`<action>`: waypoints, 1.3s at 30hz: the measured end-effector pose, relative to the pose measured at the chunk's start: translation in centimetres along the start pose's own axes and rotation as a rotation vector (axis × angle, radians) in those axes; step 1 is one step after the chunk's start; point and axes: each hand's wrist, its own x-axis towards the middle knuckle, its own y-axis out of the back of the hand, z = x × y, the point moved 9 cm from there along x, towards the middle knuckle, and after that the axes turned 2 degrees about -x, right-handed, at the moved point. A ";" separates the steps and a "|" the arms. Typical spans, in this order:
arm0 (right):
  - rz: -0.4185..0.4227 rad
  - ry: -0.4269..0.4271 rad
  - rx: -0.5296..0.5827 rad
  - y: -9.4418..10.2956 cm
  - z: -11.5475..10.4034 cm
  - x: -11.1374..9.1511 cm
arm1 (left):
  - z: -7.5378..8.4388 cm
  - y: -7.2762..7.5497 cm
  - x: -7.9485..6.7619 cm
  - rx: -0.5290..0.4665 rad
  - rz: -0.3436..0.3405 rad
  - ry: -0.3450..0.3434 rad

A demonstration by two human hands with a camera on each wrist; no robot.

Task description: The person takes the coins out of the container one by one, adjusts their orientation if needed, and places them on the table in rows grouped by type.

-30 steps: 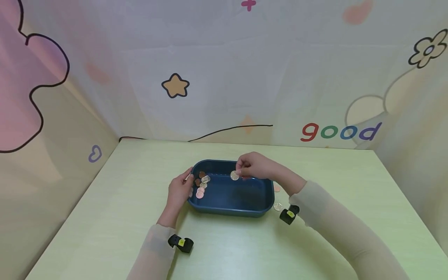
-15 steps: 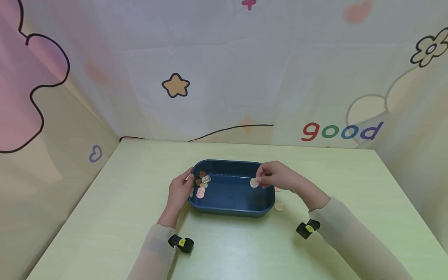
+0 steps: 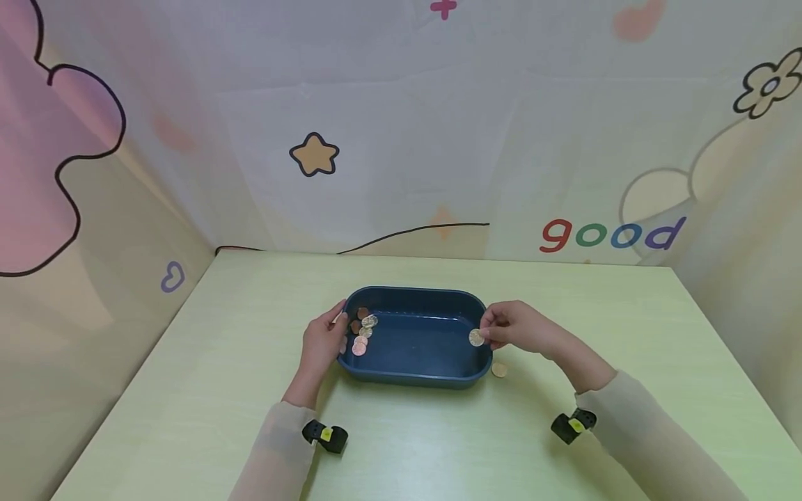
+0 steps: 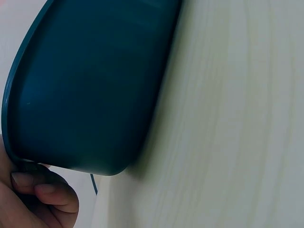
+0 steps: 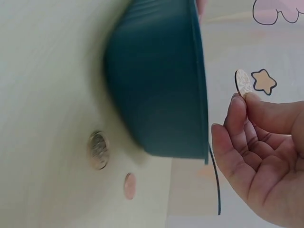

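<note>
A dark blue rectangular tray point(image 3: 413, 379) stands on the table, with several copper and silvery coins point(image 3: 363, 331) gathered at its left end. My left hand point(image 3: 321, 342) grips the tray's left rim, thumb on the near side; curled fingers point(image 4: 57, 194) show below the rim in the left wrist view. Above the tray's right end, my right hand point(image 3: 520, 328) pinches a pale metallic coin point(image 3: 477, 337) between thumb and fingertip. In the right wrist view that coin point(image 5: 243, 82) stands on edge, over the rim's level.
Right of the tray, a silvery coin point(image 3: 499, 369) lies on the pale wooden table point(image 3: 401, 445). A copper coin point(image 5: 129, 186) lies near it, hidden in the head view by my right hand. A printed cloth backdrop point(image 3: 401, 174) rises behind and at both sides.
My right hand has moved right and a little nearer, carrying the pinched coin from over the tray's middle to its right end. My left hand and the tray have stayed in place.
</note>
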 end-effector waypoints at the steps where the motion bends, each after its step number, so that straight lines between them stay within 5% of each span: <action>1: 0.001 0.000 0.004 0.0 0.2 -0.2 | 0.0 0.0 0.0 -0.007 -0.001 0.002; 13: 0.019 -0.029 0.021 0.7 3.5 -2.2 | 0.3 0.0 -0.1 0.004 -0.016 -0.034; 24: 0.069 -0.084 -0.075 1.1 6.8 -3.5 | 0.3 -0.1 -0.1 -0.007 -0.021 -0.031; 39: 0.052 -0.108 -0.097 0.9 8.8 -3.8 | 0.2 -0.1 0.0 0.007 -0.013 -0.030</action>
